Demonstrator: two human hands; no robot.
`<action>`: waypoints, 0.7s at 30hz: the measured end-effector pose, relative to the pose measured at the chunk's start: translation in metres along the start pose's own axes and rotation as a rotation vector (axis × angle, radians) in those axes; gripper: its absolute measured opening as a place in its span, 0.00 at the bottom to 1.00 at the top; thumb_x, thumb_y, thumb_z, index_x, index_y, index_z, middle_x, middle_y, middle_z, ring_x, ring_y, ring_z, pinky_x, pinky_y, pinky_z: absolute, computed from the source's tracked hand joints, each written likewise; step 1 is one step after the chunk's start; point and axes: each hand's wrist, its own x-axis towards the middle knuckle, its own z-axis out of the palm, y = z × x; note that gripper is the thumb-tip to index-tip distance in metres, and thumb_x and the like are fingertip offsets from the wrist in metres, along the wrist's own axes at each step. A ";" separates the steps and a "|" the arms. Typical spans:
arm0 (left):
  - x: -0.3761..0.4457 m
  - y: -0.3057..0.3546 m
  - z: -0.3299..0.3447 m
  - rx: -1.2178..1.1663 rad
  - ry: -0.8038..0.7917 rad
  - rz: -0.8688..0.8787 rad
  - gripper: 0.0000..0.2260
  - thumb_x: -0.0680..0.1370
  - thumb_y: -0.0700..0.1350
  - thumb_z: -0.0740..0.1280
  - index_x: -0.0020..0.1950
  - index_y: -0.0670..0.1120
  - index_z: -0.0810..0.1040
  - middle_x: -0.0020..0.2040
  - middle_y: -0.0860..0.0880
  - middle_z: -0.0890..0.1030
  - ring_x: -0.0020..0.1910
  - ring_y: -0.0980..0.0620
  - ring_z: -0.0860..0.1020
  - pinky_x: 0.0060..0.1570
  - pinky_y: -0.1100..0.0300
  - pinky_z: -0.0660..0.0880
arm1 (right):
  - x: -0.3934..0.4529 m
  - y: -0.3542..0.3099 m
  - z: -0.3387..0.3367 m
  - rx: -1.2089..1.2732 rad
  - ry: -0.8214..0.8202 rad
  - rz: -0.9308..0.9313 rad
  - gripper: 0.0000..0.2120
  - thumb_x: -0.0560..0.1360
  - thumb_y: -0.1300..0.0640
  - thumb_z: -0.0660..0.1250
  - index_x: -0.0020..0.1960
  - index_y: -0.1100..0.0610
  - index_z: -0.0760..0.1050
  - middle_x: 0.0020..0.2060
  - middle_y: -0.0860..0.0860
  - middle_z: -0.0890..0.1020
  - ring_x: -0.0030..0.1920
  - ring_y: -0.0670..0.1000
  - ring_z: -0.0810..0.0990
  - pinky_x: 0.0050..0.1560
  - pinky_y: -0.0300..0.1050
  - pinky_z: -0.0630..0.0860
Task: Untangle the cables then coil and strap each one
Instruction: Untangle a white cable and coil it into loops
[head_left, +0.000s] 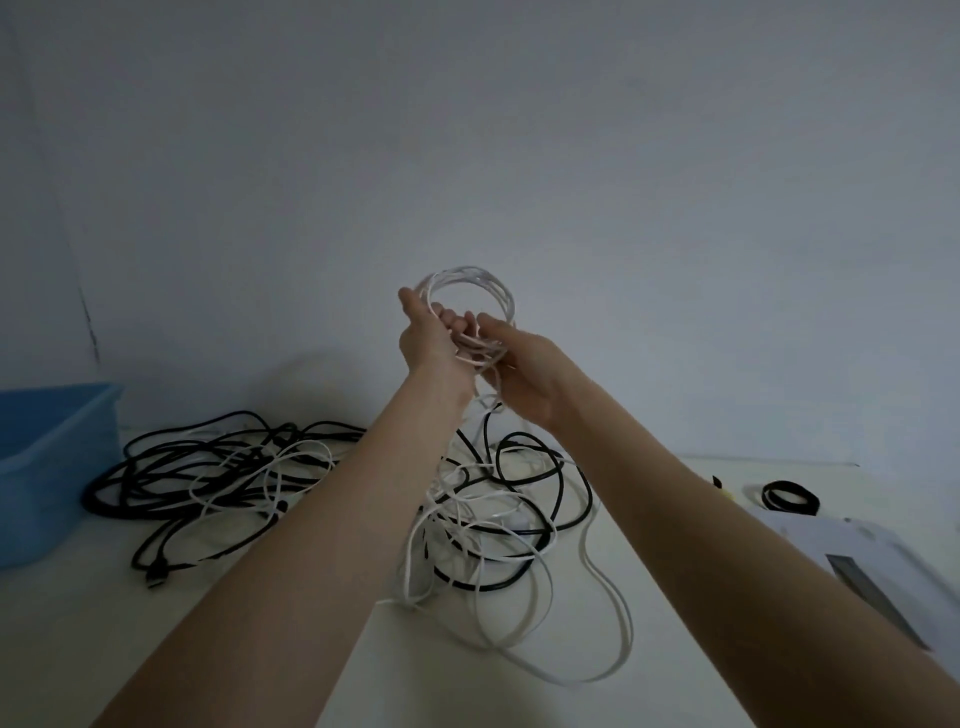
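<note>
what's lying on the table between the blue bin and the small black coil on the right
In the head view, a tangle of black and white cables sprawls between the blue bin and the black coil, partly hidden by both forearms.

The thin white cable coil (470, 291), raised above the tabletop, looks like smooth plastic with a faint sheen. The thicker black cables (171, 467) near the left edge look like smooth, slightly glossy rubber or plastic. The blue rectangular bin (47, 457) at the left edge looks like matt plastic. The pale tabletop (218, 623) is smooth and matt.
</note>
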 end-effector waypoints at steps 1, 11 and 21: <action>-0.001 -0.001 0.000 0.063 -0.018 -0.005 0.21 0.81 0.57 0.55 0.33 0.46 0.65 0.21 0.52 0.67 0.21 0.55 0.68 0.32 0.60 0.71 | 0.001 0.002 0.000 0.008 0.043 0.001 0.10 0.80 0.62 0.58 0.42 0.63 0.73 0.39 0.56 0.79 0.37 0.49 0.80 0.39 0.37 0.78; -0.006 -0.009 -0.031 0.709 -0.434 -0.160 0.12 0.81 0.49 0.61 0.50 0.40 0.75 0.47 0.44 0.78 0.41 0.50 0.82 0.44 0.60 0.79 | 0.007 -0.042 -0.006 0.216 0.319 -0.145 0.17 0.82 0.60 0.55 0.33 0.58 0.62 0.17 0.51 0.67 0.27 0.50 0.67 0.38 0.46 0.72; 0.005 -0.004 -0.042 1.060 -0.294 -0.076 0.05 0.79 0.32 0.61 0.45 0.37 0.74 0.42 0.40 0.76 0.21 0.57 0.78 0.22 0.68 0.74 | 0.011 -0.056 -0.010 0.208 0.344 -0.193 0.18 0.82 0.58 0.54 0.34 0.58 0.62 0.14 0.49 0.64 0.15 0.47 0.66 0.38 0.47 0.74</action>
